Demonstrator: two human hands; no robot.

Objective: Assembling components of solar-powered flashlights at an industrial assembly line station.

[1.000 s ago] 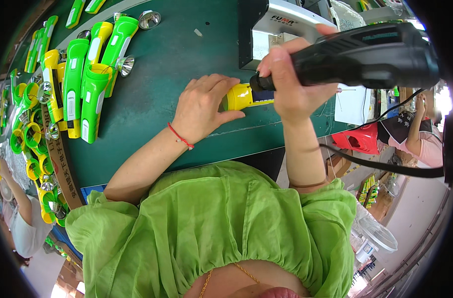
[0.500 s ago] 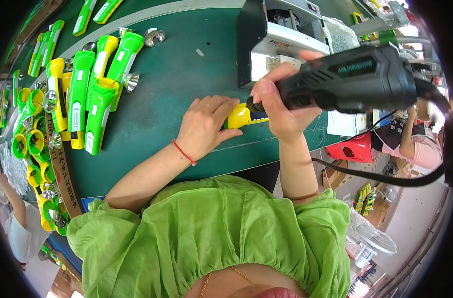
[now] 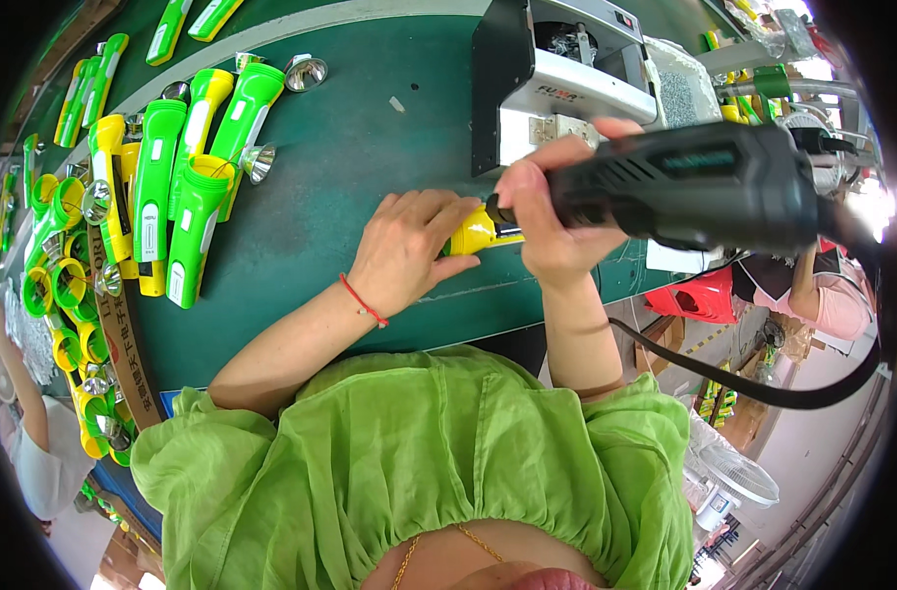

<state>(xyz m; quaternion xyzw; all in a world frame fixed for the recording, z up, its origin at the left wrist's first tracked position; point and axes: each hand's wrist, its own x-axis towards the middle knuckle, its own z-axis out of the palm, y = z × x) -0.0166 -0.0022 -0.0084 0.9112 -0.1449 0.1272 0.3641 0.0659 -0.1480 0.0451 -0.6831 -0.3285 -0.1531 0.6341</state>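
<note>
Your left hand [image 3: 409, 251] pressed the yellow flashlight body [image 3: 474, 234] onto the green surface [image 3: 370, 138], fingers curled over it, while your right hand [image 3: 551, 221] gripped the black electric screwdriver [image 3: 704, 187] tightly against its right end.

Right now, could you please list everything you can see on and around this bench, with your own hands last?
yellow part: one, yellow, under both hands.
power screwdriver: one, black, corded, tip at the part.
torch bodies: several, green and yellow, bench left.
reflector cups: a few, silver, among the torches.
machine: one, grey-black, bench back.
bench mat: one, dark green.
red bin: one, right, below the bench.
left hand: holds the part; red wrist cord.
right hand: grips the screwdriver.
</note>
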